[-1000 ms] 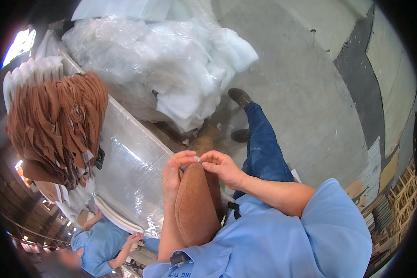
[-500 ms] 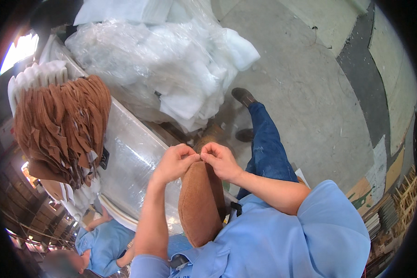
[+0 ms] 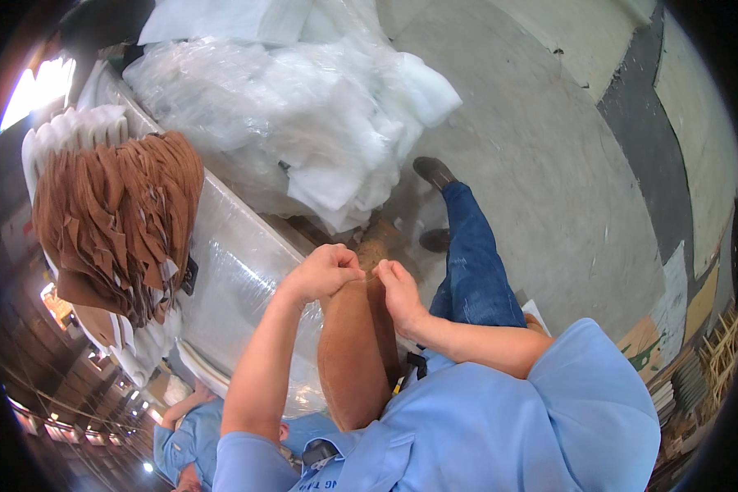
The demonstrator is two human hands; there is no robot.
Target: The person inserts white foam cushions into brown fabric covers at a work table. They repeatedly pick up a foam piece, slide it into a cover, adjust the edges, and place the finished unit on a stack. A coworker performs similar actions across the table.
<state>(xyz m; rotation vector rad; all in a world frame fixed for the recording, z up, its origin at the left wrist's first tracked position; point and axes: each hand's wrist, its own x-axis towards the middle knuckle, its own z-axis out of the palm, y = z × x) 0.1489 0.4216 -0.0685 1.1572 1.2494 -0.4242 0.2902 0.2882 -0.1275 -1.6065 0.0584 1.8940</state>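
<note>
A brown, suede-like cushion stands on end against my front, its top corner between my hands. My left hand is closed, fingers curled in a pinch at that corner. Just right of it, my right hand pinches with thumb and forefinger. What looks like a fine pale thread runs between the fingertips; its ends are hidden. The cushion's darker side faces right, partly behind my right hand.
A plastic-wrapped surface lies to my left, with a stack of brown fabric covers on it. White padding in clear plastic is piled ahead. At lower left, a co-worker in a blue shirt bends beside white pieces.
My fingertips have moved apart, the right hand shifting slightly right and turning more upright. The cushion's top is tilted a little differently. The co-worker has leaned lower.
</note>
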